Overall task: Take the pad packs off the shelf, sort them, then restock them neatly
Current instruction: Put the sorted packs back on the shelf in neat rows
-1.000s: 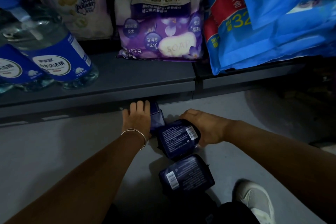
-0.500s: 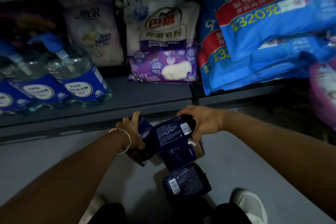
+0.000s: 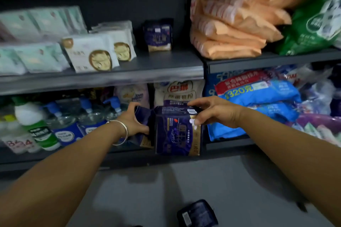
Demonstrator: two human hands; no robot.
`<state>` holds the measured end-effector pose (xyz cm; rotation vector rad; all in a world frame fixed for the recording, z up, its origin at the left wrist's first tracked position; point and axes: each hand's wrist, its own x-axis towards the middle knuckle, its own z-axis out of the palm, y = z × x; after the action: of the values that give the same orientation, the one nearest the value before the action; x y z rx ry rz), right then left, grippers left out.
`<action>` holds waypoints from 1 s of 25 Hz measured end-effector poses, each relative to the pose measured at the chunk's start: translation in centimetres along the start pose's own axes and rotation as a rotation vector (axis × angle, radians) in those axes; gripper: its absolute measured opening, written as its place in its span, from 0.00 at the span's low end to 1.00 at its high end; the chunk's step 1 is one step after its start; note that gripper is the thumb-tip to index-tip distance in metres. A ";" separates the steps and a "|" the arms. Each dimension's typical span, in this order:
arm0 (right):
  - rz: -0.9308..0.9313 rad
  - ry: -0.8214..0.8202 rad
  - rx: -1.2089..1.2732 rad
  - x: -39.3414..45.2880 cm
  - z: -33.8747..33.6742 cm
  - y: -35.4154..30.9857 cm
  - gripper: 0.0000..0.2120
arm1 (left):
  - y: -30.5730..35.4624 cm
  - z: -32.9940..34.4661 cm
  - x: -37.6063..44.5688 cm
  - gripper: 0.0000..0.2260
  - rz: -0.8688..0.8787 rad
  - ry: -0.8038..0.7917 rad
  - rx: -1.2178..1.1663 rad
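I hold two soft dark-purple plastic pad packs with gold print in front of the lower shelf, one in each hand. My right hand (image 3: 212,114) clamps the nearer purple pack (image 3: 177,132) from above, fingers (image 3: 196,106) curled over its top edge and thumb pressed against its face. My left hand (image 3: 133,121) wraps the second purple pack (image 3: 143,125), which sits just left of the first and partly behind it; its fingers are closed around the pack's side, though I cannot see their tips.

The grey metal upper shelf (image 3: 103,77) is my landmark. On it, toward its right end, one matching purple-and-gold pack (image 3: 158,36) stands upright and alone, with white-and-gold pad packs (image 3: 92,55) to its left. Below the shelf and near my feet, another dark pack (image 3: 197,213) lies flat on the grey floor (image 3: 230,180).

The risks, as I judge them: the wrapping is slick and squashy, so a top-edge grip may slip as I lift. Raising both packs together, I may catch the shelf's front lip, or knock over the lone upright pack. I could also forget the floor pack or step on it.
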<state>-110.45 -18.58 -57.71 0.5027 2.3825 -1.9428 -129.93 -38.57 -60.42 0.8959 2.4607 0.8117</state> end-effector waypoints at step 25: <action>-0.329 0.381 0.406 3.8 -7.4 -12.8 0.24 | 14.9 -15.9 6.0 0.39 0.329 0.431 -0.576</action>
<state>-116.12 -12.79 -44.72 0.5663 2.3972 -2.7275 -136.02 -31.21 -39.94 0.9793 2.2049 1.8777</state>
